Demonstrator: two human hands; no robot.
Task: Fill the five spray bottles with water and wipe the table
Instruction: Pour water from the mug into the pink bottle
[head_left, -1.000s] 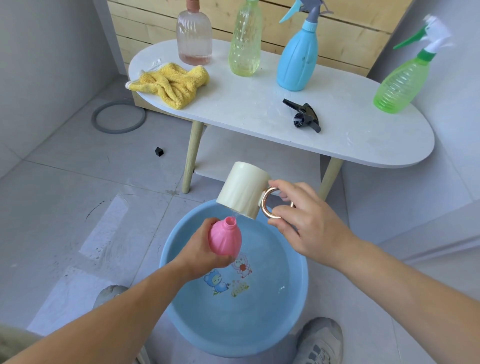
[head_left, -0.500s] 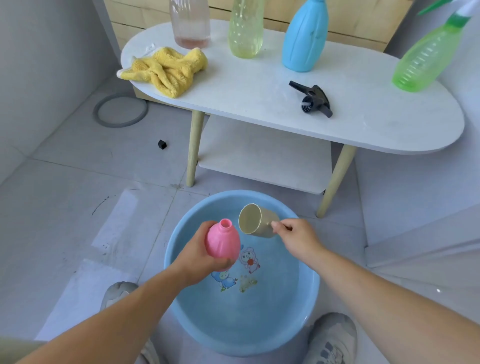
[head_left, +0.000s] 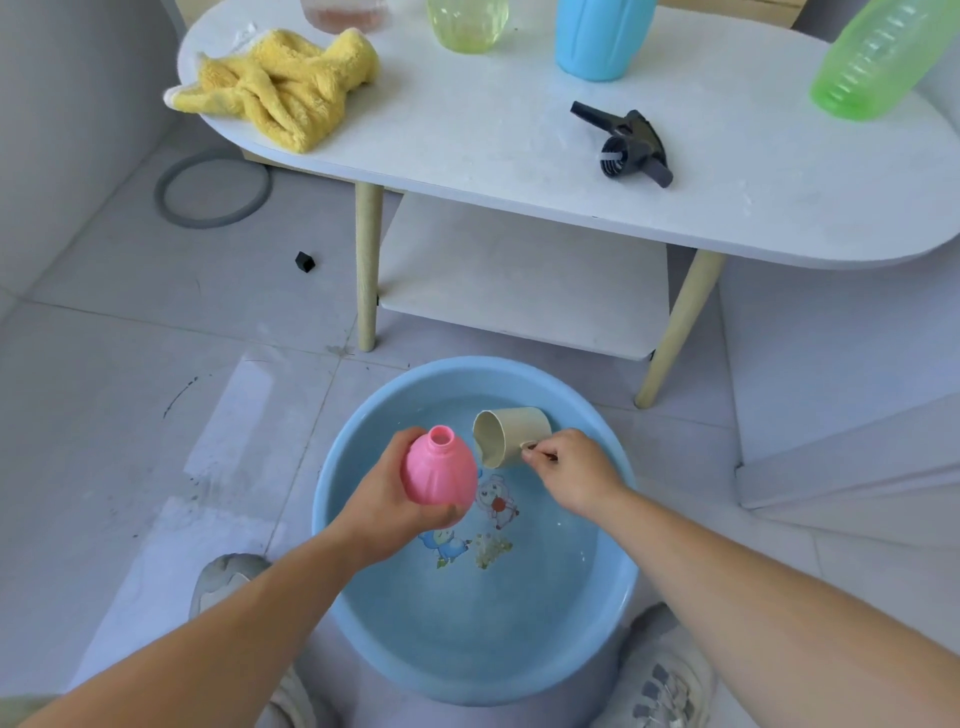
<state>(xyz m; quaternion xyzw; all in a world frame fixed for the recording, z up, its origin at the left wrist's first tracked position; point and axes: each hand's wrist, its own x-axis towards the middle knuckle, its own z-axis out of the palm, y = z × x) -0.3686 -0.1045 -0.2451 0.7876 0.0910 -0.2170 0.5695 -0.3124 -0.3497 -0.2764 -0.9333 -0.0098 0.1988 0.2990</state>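
— Since a second ago the cup (head_left: 511, 436) has come down from above the pink bottle (head_left: 439, 473) and now lies on its side low inside the basin (head_left: 332, 467), mouth turned toward that bottle.
— Who holds it?
— The person's right hand (head_left: 571, 467), fingers pinched on its handle, over the basin's far half.
— And the pink bottle?
— Uncapped and tilted, gripped from beneath by the left hand (head_left: 384, 499), above the basin's left side, just beside the cup.
— What else?
— Beyond the basin stands the white table (head_left: 519, 156). On it lie a crumpled yellow cloth (head_left: 280, 88), far left of the basin, and a black spray head (head_left: 631, 148), straight past it. Four more bottles line the table's back: a clear bottle (head_left: 343, 13), a yellow-green bottle (head_left: 467, 26), a blue bottle (head_left: 597, 36) and a green bottle (head_left: 872, 62), all cut off by the frame.
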